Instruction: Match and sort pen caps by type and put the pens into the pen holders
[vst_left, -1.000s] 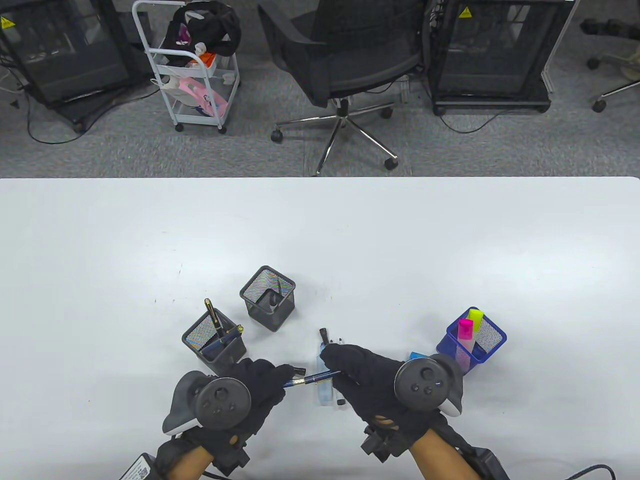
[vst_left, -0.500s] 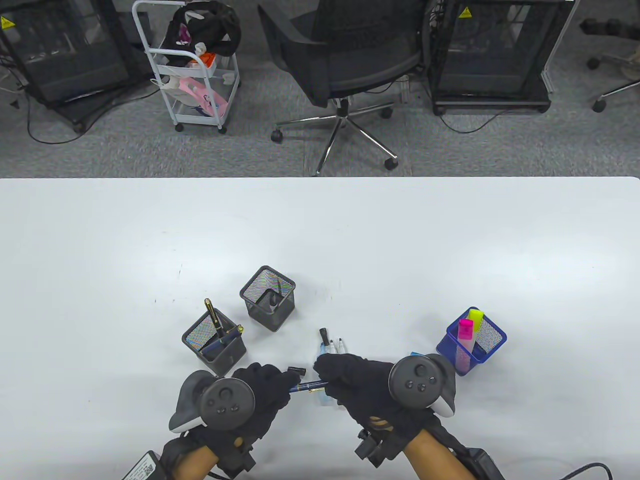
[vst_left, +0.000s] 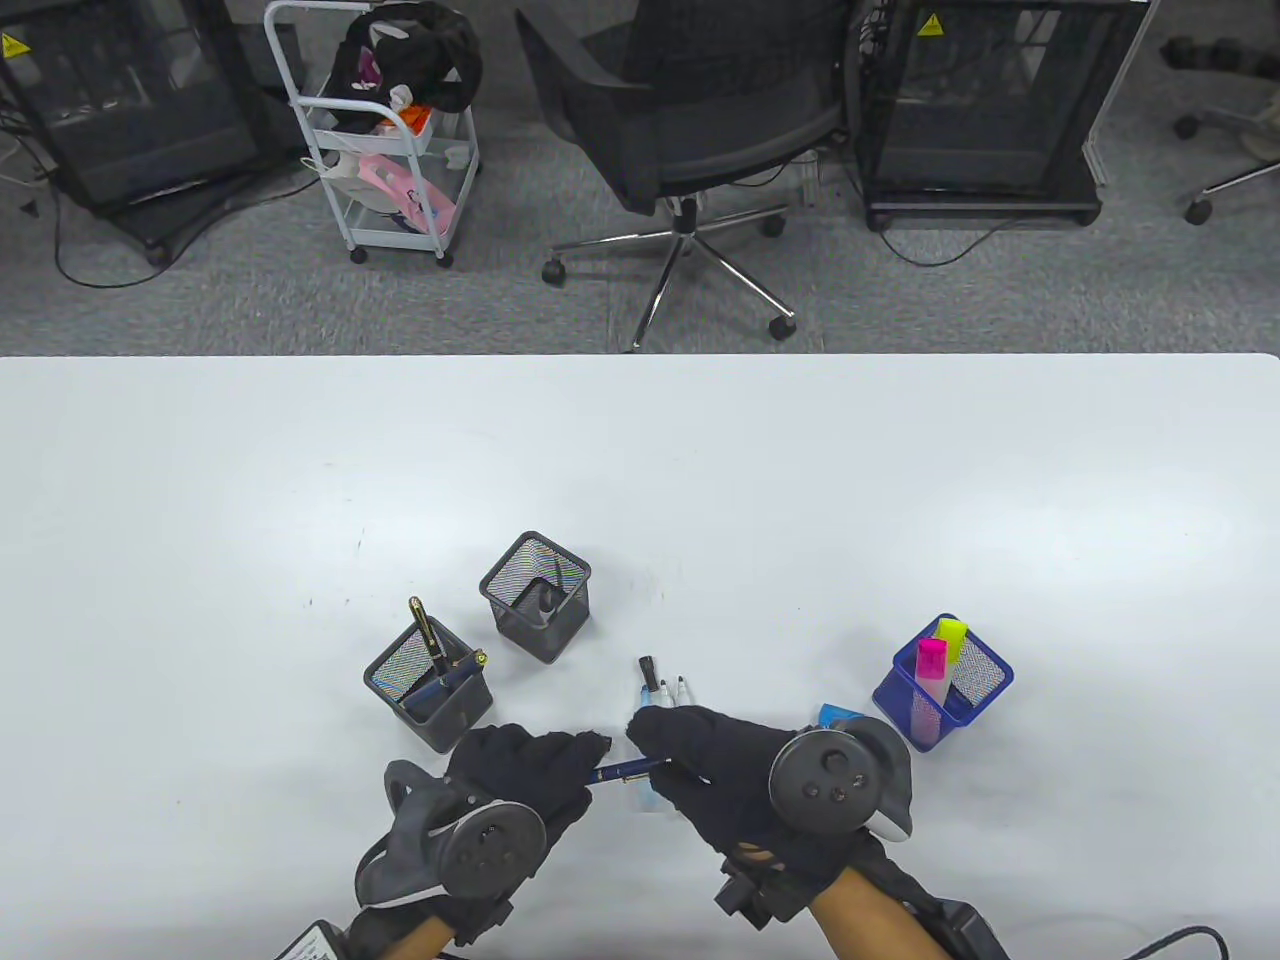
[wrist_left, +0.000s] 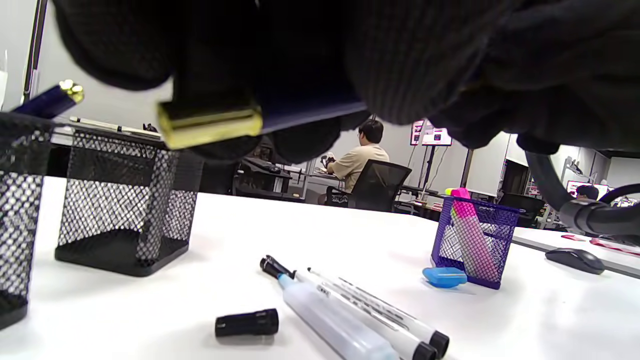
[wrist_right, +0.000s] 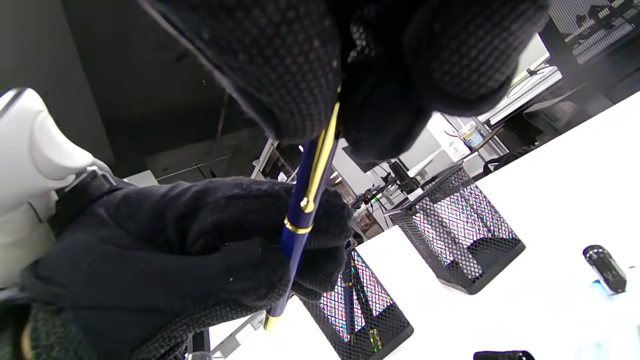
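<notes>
A blue pen (vst_left: 630, 770) with gold trim spans the gap between both hands, just above the table. My left hand (vst_left: 570, 760) grips its barrel end; the gold end band (wrist_left: 210, 122) shows under those fingers. My right hand (vst_left: 660, 750) pinches the capped end, where the gold clip (wrist_right: 320, 160) runs down from my fingertips. The cap meets the barrel at a gold ring (wrist_right: 298, 227). Two white markers (vst_left: 672, 692) and a pale blue one lie behind my right hand. A loose black cap (wrist_left: 246, 322) lies on the table beside them.
A black mesh holder (vst_left: 430, 690) with dark pens stands left of my hands, a second black one (vst_left: 535, 600) behind it. A blue mesh holder (vst_left: 945, 680) with pink and yellow highlighters stands at the right, a small blue cap (vst_left: 832, 713) beside it.
The hands have drawn closer, so less of the blue pen shows between them. My left hand has rolled, its tracker now nearer the table's front edge, and its fingers cover the small black cap.
</notes>
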